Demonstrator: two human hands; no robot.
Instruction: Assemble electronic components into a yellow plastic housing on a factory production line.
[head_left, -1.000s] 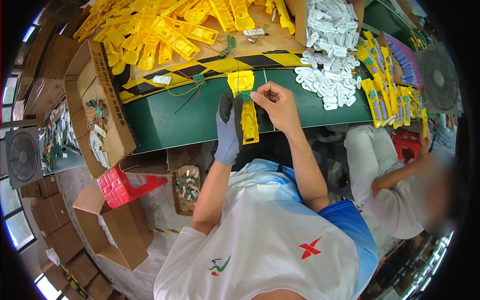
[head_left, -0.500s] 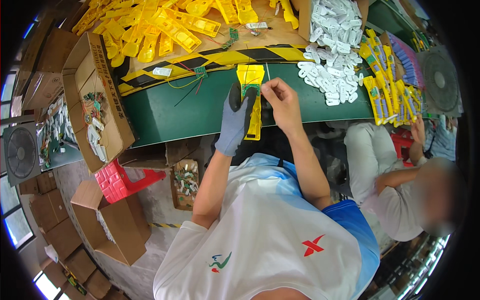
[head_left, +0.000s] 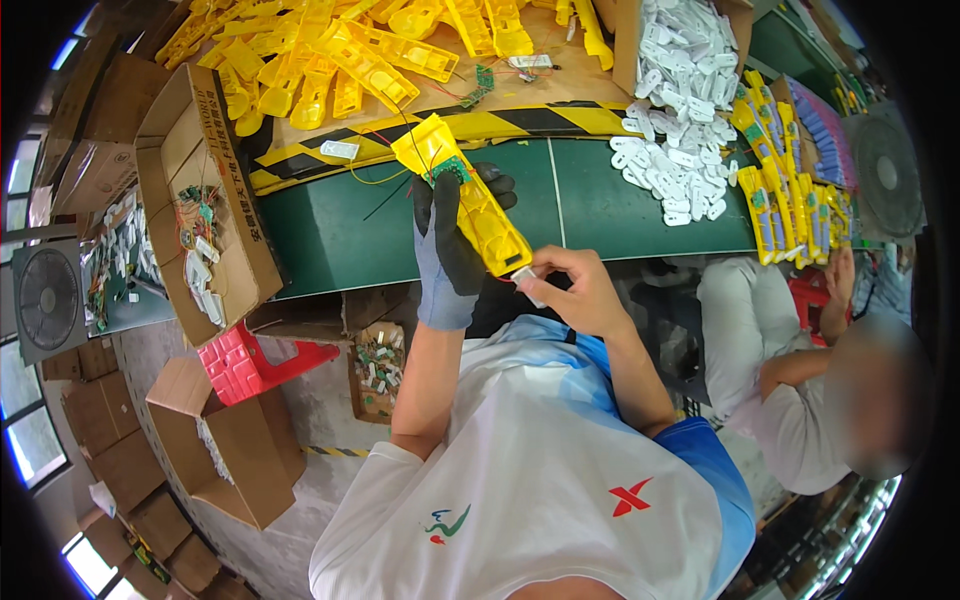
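Since the earlier frame your gloved left hand [head_left: 447,255] tilts the yellow casing [head_left: 470,195] nearer, gripping it above the green table [head_left: 330,235]. Right hand [head_left: 580,292] pinches what looks like a white part [head_left: 527,283] at its near end; seat it squarely.

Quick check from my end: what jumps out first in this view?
At centre, the gloved left hand grips a long yellow plastic housing with a green circuit board and wires at its upper end, while the bare right hand pinches a small white part at its lower end. Behind, a heap of yellow housings covers the far bench top, and a pile of white parts lies at the right.
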